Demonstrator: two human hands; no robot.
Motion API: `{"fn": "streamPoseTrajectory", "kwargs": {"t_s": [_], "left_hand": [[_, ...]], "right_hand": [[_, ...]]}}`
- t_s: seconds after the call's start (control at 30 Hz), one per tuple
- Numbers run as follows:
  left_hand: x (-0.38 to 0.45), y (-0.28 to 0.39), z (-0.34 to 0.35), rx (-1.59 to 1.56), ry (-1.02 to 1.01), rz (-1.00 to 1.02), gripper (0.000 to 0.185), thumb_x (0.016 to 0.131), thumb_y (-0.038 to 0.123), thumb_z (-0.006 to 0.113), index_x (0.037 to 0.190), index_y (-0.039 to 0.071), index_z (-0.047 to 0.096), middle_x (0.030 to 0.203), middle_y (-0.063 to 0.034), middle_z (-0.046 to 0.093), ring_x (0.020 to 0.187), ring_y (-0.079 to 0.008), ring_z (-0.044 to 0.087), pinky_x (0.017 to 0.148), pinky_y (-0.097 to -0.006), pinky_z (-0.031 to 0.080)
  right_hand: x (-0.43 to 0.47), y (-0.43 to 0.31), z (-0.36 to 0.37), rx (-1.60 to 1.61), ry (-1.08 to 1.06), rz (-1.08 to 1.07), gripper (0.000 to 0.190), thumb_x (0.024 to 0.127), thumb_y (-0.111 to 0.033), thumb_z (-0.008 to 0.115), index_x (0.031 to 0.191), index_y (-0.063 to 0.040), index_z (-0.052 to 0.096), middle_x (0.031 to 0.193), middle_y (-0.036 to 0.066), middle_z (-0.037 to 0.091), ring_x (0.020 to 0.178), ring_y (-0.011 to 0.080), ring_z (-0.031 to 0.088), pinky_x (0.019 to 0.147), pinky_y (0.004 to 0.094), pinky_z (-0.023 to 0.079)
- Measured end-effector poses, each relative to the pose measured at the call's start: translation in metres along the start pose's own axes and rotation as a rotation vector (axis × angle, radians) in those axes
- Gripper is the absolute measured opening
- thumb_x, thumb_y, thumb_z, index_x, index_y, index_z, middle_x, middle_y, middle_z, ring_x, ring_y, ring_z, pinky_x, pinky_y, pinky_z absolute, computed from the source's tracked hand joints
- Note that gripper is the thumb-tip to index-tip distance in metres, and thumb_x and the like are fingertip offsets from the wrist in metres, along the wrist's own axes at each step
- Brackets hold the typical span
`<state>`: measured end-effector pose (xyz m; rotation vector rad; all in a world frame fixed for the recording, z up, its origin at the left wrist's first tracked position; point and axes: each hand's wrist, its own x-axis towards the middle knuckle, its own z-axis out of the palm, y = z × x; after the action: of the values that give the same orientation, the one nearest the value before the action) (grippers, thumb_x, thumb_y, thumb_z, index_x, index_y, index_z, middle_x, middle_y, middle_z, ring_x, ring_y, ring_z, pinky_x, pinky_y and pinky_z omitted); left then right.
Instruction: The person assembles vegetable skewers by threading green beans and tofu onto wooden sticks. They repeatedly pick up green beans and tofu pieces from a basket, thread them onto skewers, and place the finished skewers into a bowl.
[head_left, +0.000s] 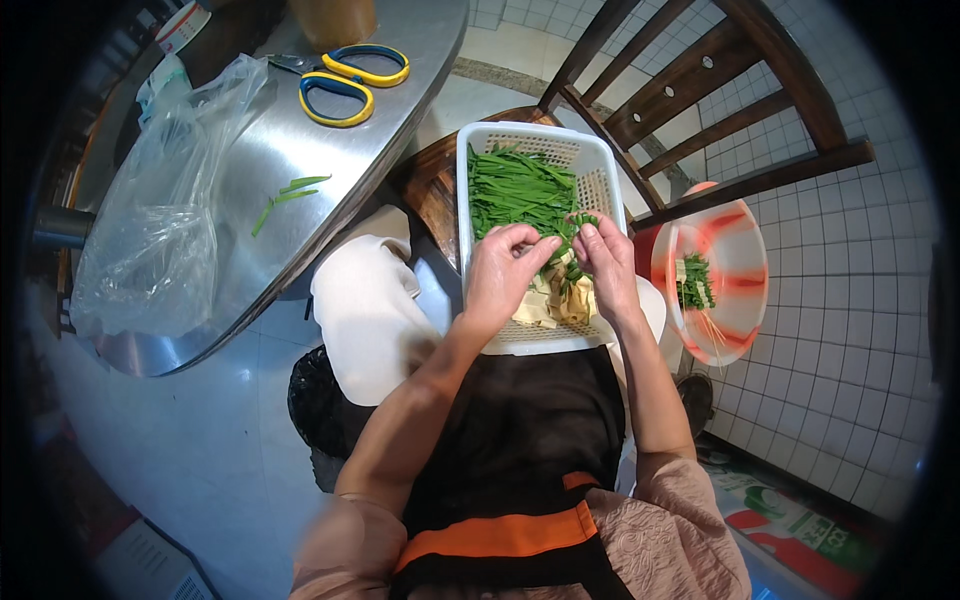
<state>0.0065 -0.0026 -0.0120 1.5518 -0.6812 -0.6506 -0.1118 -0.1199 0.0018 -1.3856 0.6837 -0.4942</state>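
Note:
A white plastic basket (541, 349) rests before me, partly on a wooden chair. Cut green stalks, apparently chives (517, 184), fill its far left part. Pale yellow folded sheets, perhaps tofu skin (574, 300), lie in its near part. Over the basket, my right hand (609, 259) pinches a small bunch of the green stalks (583, 219) between thumb and fingers. My left hand (510, 270) is just to the left, thumb and index finger brought close together at some green pieces; whether it grips one is not clear.
On the steel table (300, 150) at left lie yellow-and-blue scissors (352, 82), a clear plastic bag (165, 217) and several green bits (289, 193). A wooden chair back (690, 90) rises behind the basket. At right, a red-and-white bucket (739, 262) holds skewered green bundles (695, 281).

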Motion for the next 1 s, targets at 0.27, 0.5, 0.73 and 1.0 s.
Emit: {"fn": "streamPoseTrajectory", "kwargs": {"t_s": [0.27,0.5,0.73,1.0], "left_hand": [[0.006,-0.007,-0.003,-0.643,-0.175,-0.273,0.03,0.09,0.007,0.067,0.117,-0.006,0.063,0.102,-0.0037,0.064,0.094,-0.0081,0.058,0.084,-0.0224,0.047],[0.007,-0.007,-0.002,-0.562,-0.241,-0.244,0.028,0.09,0.007,0.068,0.115,-0.004,0.063,0.103,-0.0045,0.066,0.088,-0.0077,0.061,0.079,-0.022,0.049],[0.007,-0.011,-0.004,-0.578,-0.286,-0.252,0.018,0.089,0.008,0.07,0.106,0.0,0.069,0.092,-0.0008,0.068,0.085,-0.0056,0.061,0.076,-0.0205,0.048],[0.01,-0.01,-0.005,-0.755,-0.101,-0.286,0.011,0.09,0.01,0.07,0.099,0.003,0.069,0.091,0.0,0.067,0.081,-0.0047,0.06,0.073,-0.0208,0.048]], "right_hand": [[-0.011,-0.003,0.01,-0.273,-0.166,-0.095,0.047,0.104,-0.023,0.05,0.146,-0.003,0.041,0.085,-0.002,0.051,0.074,0.0057,0.044,0.067,0.0196,0.038],[-0.009,-0.01,0.003,-0.784,-0.241,-0.189,0.057,0.103,-0.02,0.05,0.153,-0.006,0.027,0.136,0.02,0.056,0.113,0.033,0.062,0.096,0.036,0.047],[-0.006,-0.025,0.001,-0.746,-0.39,-0.139,0.063,0.1,-0.017,0.055,0.155,-0.009,0.024,0.135,0.023,0.055,0.117,0.0353,0.059,0.097,0.0408,0.046],[-0.022,-0.019,0.012,-0.746,-0.01,-0.375,0.046,0.091,-0.01,0.069,0.132,-0.003,0.049,0.098,0.013,0.062,0.086,0.0193,0.061,0.077,0.0322,0.05]]}}
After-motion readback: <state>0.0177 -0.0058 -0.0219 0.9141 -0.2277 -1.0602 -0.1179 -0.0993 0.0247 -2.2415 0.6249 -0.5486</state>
